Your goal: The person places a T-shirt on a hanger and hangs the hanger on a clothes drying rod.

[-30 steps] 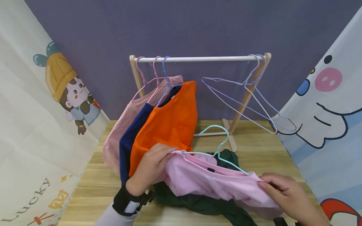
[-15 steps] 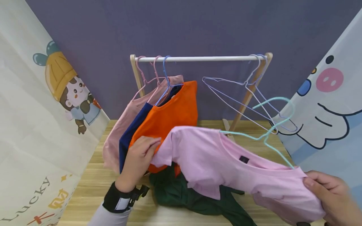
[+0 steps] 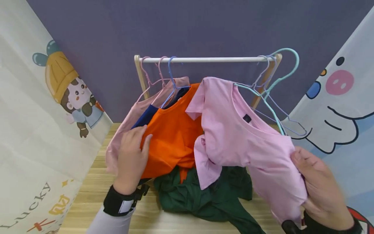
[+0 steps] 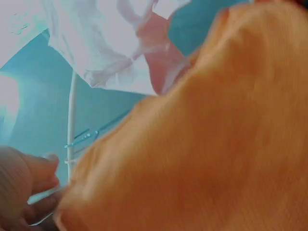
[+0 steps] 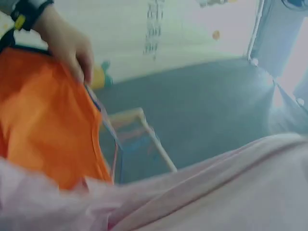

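A pink T-shirt [image 3: 228, 130] hangs on a mint-green hanger [image 3: 273, 89], raised in front of the rack's right half. My right hand [image 3: 319, 182] grips it at the right shoulder, thumb in front. My left hand [image 3: 131, 156] is at the left shoulder of an orange shirt [image 3: 172, 139], thumb apart from the fingers. In the left wrist view the left hand's fingers [image 4: 41, 173] lie right at the orange cloth's edge. That orange shirt hangs on a blue hanger [image 3: 172, 78], in front of a navy shirt [image 3: 146, 115] and a light pink shirt [image 3: 125, 130].
The clothes rack [image 3: 210, 59] has a white bar and wooden ends. Two pale purple hangers [image 3: 289, 120] hang at its right end, partly behind the pink T-shirt. A crumpled dark green garment [image 3: 204, 198] lies on the wooden table [image 3: 163, 224]. Printed curtains stand on both sides.
The pink T-shirt and mint hanger have risen from the table to bar height, first swinging right. My left hand has let go of its sleeve and moved left to the orange shirt.
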Demonstrator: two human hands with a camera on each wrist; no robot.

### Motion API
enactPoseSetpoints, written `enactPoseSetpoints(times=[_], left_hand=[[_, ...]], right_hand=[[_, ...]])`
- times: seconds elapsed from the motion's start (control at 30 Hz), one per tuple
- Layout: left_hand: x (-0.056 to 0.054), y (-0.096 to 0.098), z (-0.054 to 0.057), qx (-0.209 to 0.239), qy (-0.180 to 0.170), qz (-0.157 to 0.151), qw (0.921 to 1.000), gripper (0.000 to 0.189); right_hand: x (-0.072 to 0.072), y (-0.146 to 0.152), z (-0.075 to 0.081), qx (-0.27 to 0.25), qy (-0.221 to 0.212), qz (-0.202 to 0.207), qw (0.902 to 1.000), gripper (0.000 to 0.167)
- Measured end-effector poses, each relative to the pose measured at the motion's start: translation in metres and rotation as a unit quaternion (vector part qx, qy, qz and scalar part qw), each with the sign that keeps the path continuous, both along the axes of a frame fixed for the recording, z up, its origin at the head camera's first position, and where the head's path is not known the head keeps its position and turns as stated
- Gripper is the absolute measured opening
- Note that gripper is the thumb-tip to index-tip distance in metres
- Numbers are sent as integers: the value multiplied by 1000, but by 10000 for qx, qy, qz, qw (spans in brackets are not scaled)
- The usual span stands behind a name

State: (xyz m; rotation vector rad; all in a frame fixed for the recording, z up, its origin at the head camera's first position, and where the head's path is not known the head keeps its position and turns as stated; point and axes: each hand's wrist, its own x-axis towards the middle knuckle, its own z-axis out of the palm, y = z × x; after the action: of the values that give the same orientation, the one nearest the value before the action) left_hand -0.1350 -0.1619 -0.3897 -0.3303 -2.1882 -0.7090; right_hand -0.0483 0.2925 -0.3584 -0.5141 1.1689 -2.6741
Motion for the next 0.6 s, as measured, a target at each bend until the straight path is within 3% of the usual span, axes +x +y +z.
enactPoseSetpoints(times=[0.1,0.17,0.37,0.6], left_hand=[[-1,-2,1,-301,-226,234,9990,35],[-2,-1,2,-412,-304,282,9983,31],[-2,3,6,-574,-295,406,9971,24],[-2,6,11,-691,-263,618,9953,24]], right_hand=[[-10,-27,6,-162,342,756,9964,49],[-14,-41,7,61,465,925,9946,47],[-24,-74,8,1309,696,775,9859,38],[-40,-108,18,1744,731,631,9799,26]])
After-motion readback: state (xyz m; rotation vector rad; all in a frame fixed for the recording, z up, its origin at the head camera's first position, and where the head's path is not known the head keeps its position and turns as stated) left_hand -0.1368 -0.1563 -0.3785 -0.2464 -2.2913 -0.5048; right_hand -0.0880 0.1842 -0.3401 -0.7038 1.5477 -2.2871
